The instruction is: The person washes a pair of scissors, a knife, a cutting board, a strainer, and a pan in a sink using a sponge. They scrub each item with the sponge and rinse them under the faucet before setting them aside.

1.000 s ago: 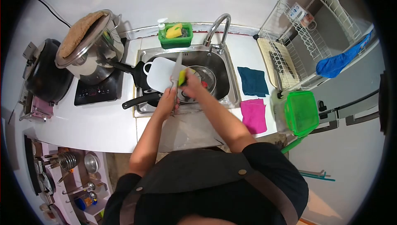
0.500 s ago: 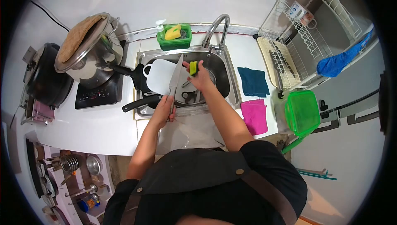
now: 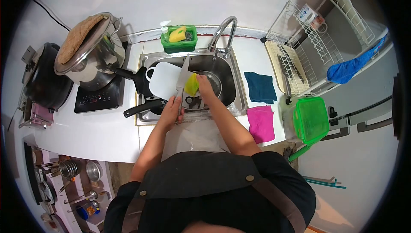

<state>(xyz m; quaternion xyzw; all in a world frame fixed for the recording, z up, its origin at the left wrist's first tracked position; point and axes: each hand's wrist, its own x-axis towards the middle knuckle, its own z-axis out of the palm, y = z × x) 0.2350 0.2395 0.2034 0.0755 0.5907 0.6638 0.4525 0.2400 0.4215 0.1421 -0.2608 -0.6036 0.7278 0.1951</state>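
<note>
Holding the knife point(image 3: 183, 75) over the sink point(image 3: 240, 89), left hand point(image 3: 171, 111) clamped round its handle so the blade points away from the body. Right hand point(image 3: 204, 88) fingers pinch a yellow sponge point(image 3: 191, 85) against the blade, probably so drips land in the sink.

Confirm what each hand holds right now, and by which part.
Left hand grips the knife by its handle, blade pointing away over the sink. Right hand holds the yellow sponge by its right edge, against the blade.
</note>
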